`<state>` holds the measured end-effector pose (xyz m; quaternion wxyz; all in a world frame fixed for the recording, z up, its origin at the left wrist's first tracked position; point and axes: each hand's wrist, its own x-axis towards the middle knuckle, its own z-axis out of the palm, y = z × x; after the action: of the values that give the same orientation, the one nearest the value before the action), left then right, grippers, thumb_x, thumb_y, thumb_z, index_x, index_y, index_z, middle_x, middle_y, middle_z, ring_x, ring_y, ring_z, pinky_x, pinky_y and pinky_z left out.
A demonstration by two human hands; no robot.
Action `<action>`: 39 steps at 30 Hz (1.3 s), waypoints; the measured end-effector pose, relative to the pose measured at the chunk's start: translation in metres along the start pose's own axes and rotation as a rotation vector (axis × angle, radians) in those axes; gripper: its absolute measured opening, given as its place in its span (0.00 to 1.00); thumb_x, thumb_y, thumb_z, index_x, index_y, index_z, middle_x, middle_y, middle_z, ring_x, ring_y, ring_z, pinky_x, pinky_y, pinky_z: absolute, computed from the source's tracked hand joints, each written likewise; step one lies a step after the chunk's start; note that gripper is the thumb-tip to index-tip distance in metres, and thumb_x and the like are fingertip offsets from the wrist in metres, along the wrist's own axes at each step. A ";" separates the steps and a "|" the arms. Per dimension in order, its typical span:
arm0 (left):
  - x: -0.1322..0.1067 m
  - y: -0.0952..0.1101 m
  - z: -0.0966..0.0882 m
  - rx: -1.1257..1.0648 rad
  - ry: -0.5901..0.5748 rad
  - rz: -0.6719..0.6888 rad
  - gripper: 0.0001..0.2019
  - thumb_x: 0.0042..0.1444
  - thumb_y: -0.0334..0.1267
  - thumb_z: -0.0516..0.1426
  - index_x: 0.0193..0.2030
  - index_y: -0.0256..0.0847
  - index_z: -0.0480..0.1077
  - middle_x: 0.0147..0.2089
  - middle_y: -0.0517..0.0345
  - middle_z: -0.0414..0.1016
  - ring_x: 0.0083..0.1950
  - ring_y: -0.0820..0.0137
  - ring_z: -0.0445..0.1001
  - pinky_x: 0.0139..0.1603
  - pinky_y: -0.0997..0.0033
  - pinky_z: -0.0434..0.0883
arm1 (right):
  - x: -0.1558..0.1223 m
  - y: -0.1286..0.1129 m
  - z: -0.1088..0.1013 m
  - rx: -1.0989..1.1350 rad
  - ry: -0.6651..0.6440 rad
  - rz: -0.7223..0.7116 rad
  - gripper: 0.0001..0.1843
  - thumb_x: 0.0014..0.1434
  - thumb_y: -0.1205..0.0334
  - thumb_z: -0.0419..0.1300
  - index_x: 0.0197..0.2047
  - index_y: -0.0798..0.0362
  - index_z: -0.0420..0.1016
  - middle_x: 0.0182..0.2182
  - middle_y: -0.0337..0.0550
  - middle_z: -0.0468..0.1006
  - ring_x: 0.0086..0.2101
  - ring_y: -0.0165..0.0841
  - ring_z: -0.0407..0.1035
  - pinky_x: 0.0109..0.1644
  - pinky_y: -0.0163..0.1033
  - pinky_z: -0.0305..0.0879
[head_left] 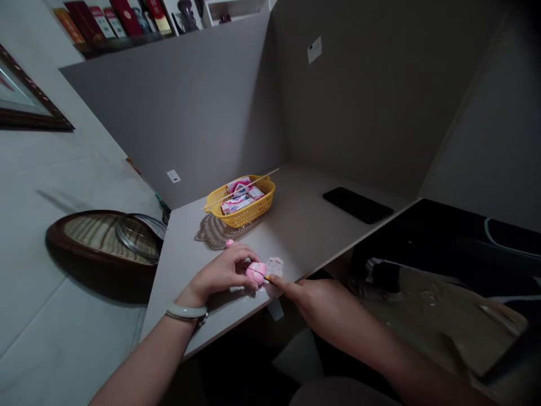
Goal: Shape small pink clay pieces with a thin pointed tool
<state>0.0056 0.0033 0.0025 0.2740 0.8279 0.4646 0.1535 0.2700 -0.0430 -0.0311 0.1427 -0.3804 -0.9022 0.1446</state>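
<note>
On the table near its front edge lies a pink rounded lump [255,273], perhaps clay, with a dark line across its top. The thumb and fingers of my left hand [230,269] close around its left side. My right hand [310,296] pinches a thin cutting tool [267,277] with a yellow part, its narrow dark end lying against the lump. Exactly what kind of tool it is cannot be made out. A smaller pink piece [229,243] sits just beyond my left knuckles. Crumpled clear wrapping [275,266] lies right of the lump.
Behind my hands stands a yellow basket [243,219] holding pink-and-white packets, with a thin stick [224,198] across its rim. A black flat object [357,204] lies at the right. Grey panels [220,113] wall the table's back. A wooden oval frame [101,248] is at the left.
</note>
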 end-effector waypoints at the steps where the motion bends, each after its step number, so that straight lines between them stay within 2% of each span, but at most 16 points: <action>1: 0.000 -0.001 0.000 -0.001 -0.005 -0.005 0.18 0.46 0.46 0.70 0.42 0.41 0.76 0.43 0.56 0.76 0.45 0.63 0.70 0.47 0.65 0.67 | -0.001 0.002 -0.001 0.013 -0.005 -0.011 0.37 0.60 0.76 0.51 0.70 0.42 0.62 0.37 0.43 0.85 0.31 0.35 0.78 0.31 0.35 0.60; 6: 0.000 0.000 -0.001 -0.005 -0.020 -0.009 0.18 0.45 0.43 0.70 0.42 0.41 0.76 0.43 0.57 0.76 0.46 0.63 0.70 0.47 0.66 0.66 | -0.014 0.014 -0.009 0.036 -0.020 0.005 0.36 0.61 0.75 0.51 0.68 0.36 0.64 0.37 0.40 0.85 0.30 0.33 0.78 0.29 0.34 0.58; 12: -0.001 0.002 -0.001 -0.037 -0.007 -0.038 0.19 0.44 0.44 0.70 0.42 0.40 0.76 0.43 0.57 0.75 0.44 0.64 0.70 0.45 0.68 0.66 | -0.001 -0.003 0.002 -0.081 -0.011 0.006 0.38 0.59 0.77 0.51 0.70 0.44 0.62 0.35 0.44 0.84 0.30 0.36 0.77 0.28 0.36 0.55; 18: -0.001 0.001 0.001 -0.004 -0.022 -0.006 0.18 0.44 0.40 0.70 0.43 0.41 0.77 0.44 0.57 0.76 0.48 0.63 0.71 0.50 0.65 0.65 | -0.014 0.012 -0.010 0.002 -0.024 -0.011 0.36 0.60 0.75 0.52 0.68 0.37 0.64 0.38 0.41 0.85 0.31 0.35 0.78 0.30 0.34 0.58; 25: -0.002 0.000 0.001 -0.028 -0.010 -0.020 0.18 0.43 0.39 0.71 0.42 0.42 0.76 0.43 0.58 0.76 0.46 0.64 0.70 0.47 0.67 0.66 | 0.000 0.001 0.003 0.014 -0.007 -0.003 0.37 0.60 0.77 0.51 0.69 0.42 0.63 0.37 0.43 0.84 0.32 0.36 0.78 0.32 0.35 0.61; 30: -0.003 0.000 -0.002 0.008 -0.012 -0.020 0.17 0.45 0.40 0.70 0.42 0.41 0.76 0.42 0.58 0.76 0.44 0.65 0.70 0.46 0.67 0.65 | -0.017 0.016 -0.009 0.106 -0.044 0.024 0.36 0.62 0.75 0.51 0.68 0.36 0.64 0.40 0.40 0.85 0.33 0.35 0.79 0.32 0.34 0.62; 34: -0.002 0.001 -0.002 -0.001 -0.003 -0.028 0.16 0.46 0.40 0.69 0.42 0.41 0.76 0.42 0.58 0.75 0.43 0.65 0.70 0.44 0.68 0.66 | -0.012 0.008 -0.006 0.001 -0.016 0.029 0.36 0.62 0.75 0.51 0.69 0.39 0.63 0.39 0.43 0.85 0.32 0.37 0.79 0.31 0.36 0.60; 37: -0.002 0.001 -0.003 0.003 0.005 -0.029 0.17 0.45 0.42 0.70 0.42 0.40 0.76 0.42 0.58 0.75 0.44 0.65 0.70 0.46 0.68 0.66 | -0.003 0.001 0.001 -0.039 -0.017 0.006 0.37 0.61 0.76 0.50 0.70 0.43 0.61 0.37 0.45 0.84 0.31 0.38 0.78 0.30 0.37 0.59; 39: -0.003 0.000 -0.003 -0.002 -0.007 -0.040 0.17 0.46 0.42 0.70 0.42 0.40 0.76 0.43 0.57 0.76 0.45 0.65 0.70 0.46 0.68 0.66 | -0.005 0.004 0.001 -0.012 -0.024 -0.007 0.37 0.61 0.76 0.51 0.70 0.41 0.61 0.37 0.43 0.84 0.31 0.36 0.78 0.30 0.36 0.58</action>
<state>0.0024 0.0021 0.0051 0.2798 0.8188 0.4797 0.1455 0.2756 -0.0442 -0.0338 0.1300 -0.3765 -0.9060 0.1431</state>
